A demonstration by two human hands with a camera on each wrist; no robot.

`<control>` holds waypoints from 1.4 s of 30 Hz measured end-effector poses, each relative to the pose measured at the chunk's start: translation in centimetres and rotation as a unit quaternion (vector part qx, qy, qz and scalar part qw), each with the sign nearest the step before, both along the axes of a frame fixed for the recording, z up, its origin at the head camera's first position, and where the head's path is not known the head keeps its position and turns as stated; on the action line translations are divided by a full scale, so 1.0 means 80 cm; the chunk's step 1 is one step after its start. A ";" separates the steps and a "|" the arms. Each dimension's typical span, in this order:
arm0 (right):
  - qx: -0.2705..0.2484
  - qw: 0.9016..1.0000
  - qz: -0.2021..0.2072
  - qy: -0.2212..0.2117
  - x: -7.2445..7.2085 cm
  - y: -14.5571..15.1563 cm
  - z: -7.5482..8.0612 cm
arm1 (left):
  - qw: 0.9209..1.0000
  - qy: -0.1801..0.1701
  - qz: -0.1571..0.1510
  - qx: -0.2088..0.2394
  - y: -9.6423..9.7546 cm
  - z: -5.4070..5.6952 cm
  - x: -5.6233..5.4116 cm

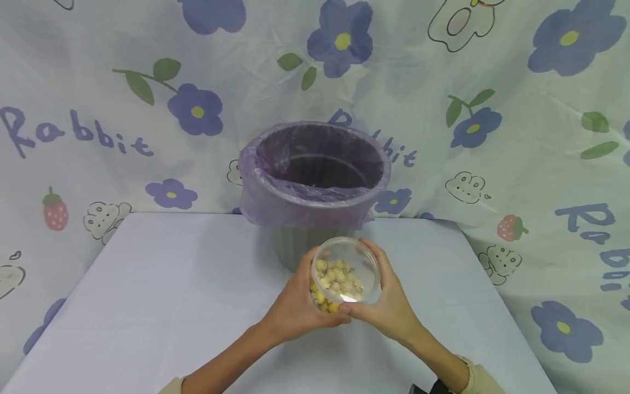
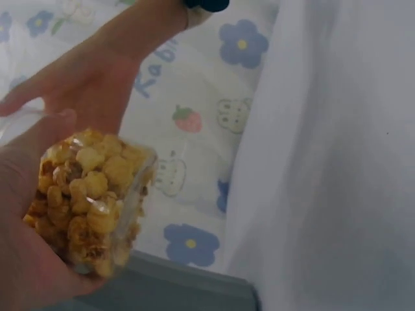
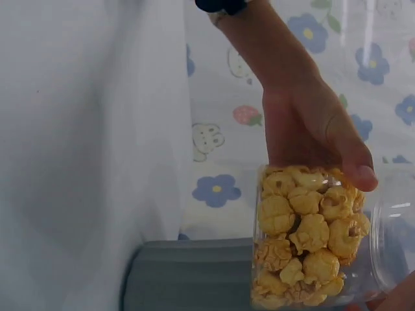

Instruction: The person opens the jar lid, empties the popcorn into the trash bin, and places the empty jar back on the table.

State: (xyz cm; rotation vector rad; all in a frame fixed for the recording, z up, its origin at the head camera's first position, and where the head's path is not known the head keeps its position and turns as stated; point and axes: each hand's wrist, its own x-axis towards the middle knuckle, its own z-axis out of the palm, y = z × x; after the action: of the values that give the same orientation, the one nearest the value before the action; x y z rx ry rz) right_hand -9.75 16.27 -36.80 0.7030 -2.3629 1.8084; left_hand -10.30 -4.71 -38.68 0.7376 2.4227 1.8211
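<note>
A clear plastic jar of popcorn (image 1: 339, 276) is held above the table, its round top tilted towards the head camera. My left hand (image 1: 294, 303) grips the jar's body from the left, and yellow popcorn shows through the wall beside it in the left wrist view. From the other side my right hand (image 1: 391, 312) grips around the jar's top end, its thumb at the near rim. The two thumbs come close together at the front. In the right wrist view the left hand (image 3: 311, 123) holds the popcorn-filled part. Whether the clear top is a separate lid, I cannot tell.
Just beyond the jar stands a grey trash bin (image 1: 295, 241) lined with a translucent purple bag (image 1: 266, 205) folded over its rim. A white cloth covers the table (image 1: 162, 295). Behind hangs a flower-and-rabbit patterned curtain (image 1: 275, 98).
</note>
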 end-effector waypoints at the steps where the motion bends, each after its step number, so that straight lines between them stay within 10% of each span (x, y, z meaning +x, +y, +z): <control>1: -0.002 1.000 0.003 -0.003 -0.001 0.000 0.001 | 1.000 0.000 -0.005 -0.001 -0.001 0.000 0.000; 12: -0.035 0.975 0.215 -0.048 -0.019 0.033 0.013 | 0.989 -0.056 -0.134 0.002 -0.013 0.010 0.000; 29: -0.022 0.999 0.030 0.005 -0.002 0.005 0.001 | 0.998 -0.026 -0.031 0.050 0.004 0.006 0.000; 42: -0.019 0.982 0.184 -0.033 -0.013 0.031 0.012 | 0.992 -0.045 -0.113 0.026 -0.009 0.009 0.001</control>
State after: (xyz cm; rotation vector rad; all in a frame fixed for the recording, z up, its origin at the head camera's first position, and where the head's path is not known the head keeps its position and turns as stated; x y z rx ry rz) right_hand -10.82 18.76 -35.84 1.1574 -2.3538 2.0330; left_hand -10.23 -5.40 -37.95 0.8722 2.1456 1.7949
